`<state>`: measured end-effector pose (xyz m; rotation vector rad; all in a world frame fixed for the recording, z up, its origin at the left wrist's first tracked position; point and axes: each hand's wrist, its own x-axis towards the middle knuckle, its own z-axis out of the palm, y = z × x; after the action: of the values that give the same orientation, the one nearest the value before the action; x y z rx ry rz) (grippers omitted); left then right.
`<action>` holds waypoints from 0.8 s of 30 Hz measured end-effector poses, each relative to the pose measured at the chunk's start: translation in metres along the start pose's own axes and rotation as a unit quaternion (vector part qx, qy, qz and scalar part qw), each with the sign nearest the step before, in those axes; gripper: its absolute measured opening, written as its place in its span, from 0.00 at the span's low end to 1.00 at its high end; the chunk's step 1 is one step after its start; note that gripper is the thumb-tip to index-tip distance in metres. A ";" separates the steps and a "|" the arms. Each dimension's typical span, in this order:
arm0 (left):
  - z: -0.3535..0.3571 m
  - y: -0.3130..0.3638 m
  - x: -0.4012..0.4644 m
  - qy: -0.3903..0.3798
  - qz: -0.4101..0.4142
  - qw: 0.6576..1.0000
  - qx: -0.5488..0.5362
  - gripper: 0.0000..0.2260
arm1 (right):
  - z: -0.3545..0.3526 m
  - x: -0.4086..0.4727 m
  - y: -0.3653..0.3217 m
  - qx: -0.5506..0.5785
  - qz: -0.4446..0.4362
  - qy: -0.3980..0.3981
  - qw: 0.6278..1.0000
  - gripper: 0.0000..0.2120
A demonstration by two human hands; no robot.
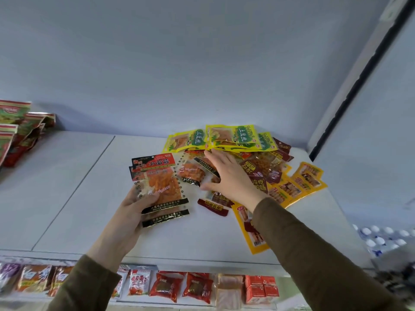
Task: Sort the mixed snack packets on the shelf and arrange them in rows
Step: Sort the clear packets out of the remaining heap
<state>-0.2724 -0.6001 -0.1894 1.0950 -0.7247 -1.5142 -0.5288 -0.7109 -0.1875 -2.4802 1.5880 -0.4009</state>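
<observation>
Head camera footage is filled by a white shelf seen from above, with a mixed heap of snack packets piled toward its right rear. A small stack of clear packets with red-and-black headers is held in the left hand, fingers curled beneath and the thumb pressed on the front, just left of the heap and slightly above the shelf surface. The right hand is stretched out over the heap with fingers spread and nearly straight; nothing is gripped by it, and the fingertips are laid on or just above another clear orange-filled packet. Yellow-and-green packets are stacked at the back of the heap, dark red ones in the middle, and yellow packets at the right and front. Red-and-green bags are seen at the far left of the shelf. More packaged snacks are lined on the shelf below.
</observation>
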 end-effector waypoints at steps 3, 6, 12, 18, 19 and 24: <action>0.001 0.000 -0.001 -0.004 0.001 1.000 -0.004 0.19 | 0.002 0.007 0.002 -0.011 0.018 0.028 0.999 0.27; 0.000 -0.001 -0.002 -0.010 -0.008 1.000 -0.012 0.18 | -0.007 0.006 -0.006 0.114 0.005 0.093 0.989 0.19; 0.007 0.000 0.001 -0.039 -0.035 0.997 -0.051 0.21 | -0.040 -0.010 -0.036 0.286 -0.024 0.209 0.935 0.22; 0.024 0.006 0.008 -0.050 -0.068 0.993 -0.087 0.23 | -0.023 -0.031 -0.068 0.328 -0.173 0.125 0.920 0.21; 0.024 0.009 0.008 -0.059 -0.074 0.990 -0.102 0.27 | -0.017 -0.034 -0.069 0.311 -0.192 0.108 0.924 0.21; 0.025 0.012 0.008 -0.097 -0.083 0.991 -0.049 0.33 | -0.002 -0.044 -0.065 0.323 -0.194 0.012 0.926 0.22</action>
<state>-0.2900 -0.6136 -0.1710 0.9617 -0.6975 -1.7981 -0.4912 -0.6438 -0.1735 -2.2268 0.7621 -0.8515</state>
